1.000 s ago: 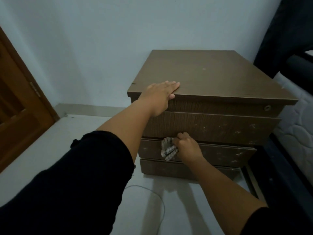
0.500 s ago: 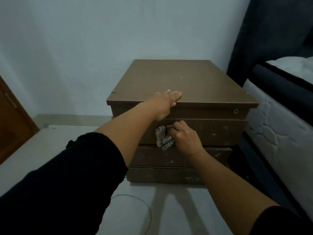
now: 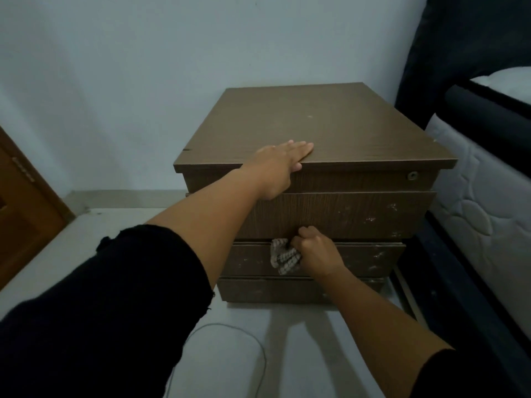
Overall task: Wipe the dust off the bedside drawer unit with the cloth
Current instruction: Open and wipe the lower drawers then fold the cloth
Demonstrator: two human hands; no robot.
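A thin cable [image 3: 230, 331] curves on the floor. The right hand [image 3: 314, 251] grips the bunched cloth [image 3: 283, 257] against a lower drawer front, the cloth hanging lengthwise downward. The left hand [image 3: 280, 165] lies flat, fingers straight, on the drawer unit [image 3: 344, 130] top's front edge; mattress [image 3: 474, 202] beside.

dim, cool light | soft arm shadows on floor [image 3: 287, 354] | wide-angle bending at edges | slight softness

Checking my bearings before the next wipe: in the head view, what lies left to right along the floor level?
Wooden door → cable on the floor → bedside drawer unit → mattress.
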